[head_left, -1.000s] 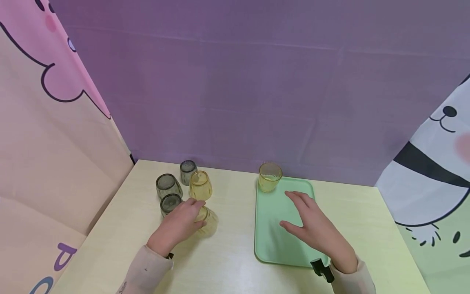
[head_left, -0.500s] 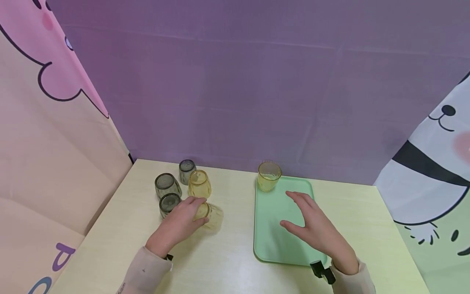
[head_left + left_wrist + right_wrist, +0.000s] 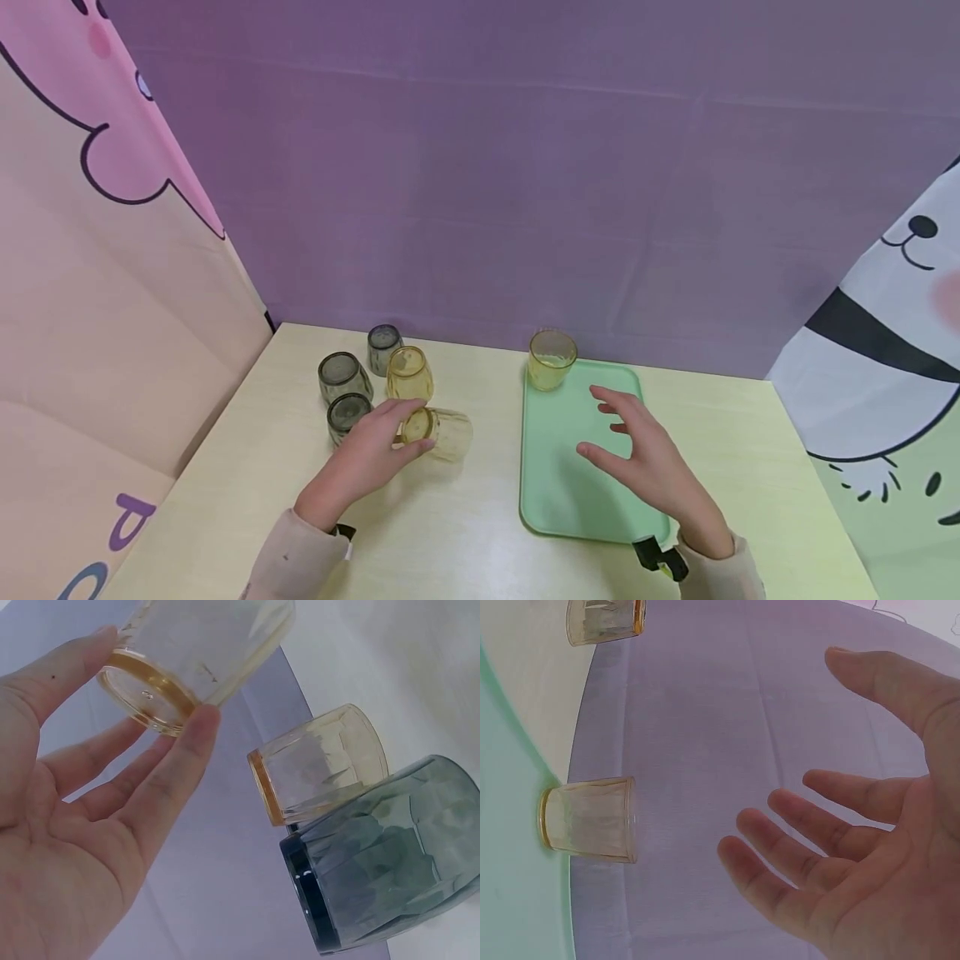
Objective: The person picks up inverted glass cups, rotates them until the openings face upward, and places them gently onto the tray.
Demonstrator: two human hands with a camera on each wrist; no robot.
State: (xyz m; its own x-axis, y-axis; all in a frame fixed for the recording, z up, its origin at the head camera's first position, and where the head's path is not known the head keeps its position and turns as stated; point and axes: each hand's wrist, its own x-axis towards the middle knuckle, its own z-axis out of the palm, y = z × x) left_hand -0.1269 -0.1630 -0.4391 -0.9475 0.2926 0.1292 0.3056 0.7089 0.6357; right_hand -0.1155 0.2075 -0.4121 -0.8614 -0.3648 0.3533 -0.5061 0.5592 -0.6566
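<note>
The left hand (image 3: 367, 450) has its grip on a clear yellow-tinted glass tumbler (image 3: 450, 434) — thumb and fingers pinch it around the base end, and it is tipped on its side above the pale worktop (image 3: 465, 550), its mouth toward the right hand (image 3: 660, 462). Near the left hand, a second yellow glass tumbler (image 3: 410, 379) stands upside down beside three smoky grey glass tumblers (image 3: 343, 379), also bottoms up. The right hand's grip is released — fingers apart, over a mint-green rectangular tray (image 3: 551, 467). At the tray's far left corner, a third yellow glass tumbler (image 3: 551, 367) stands mouth up.
</note>
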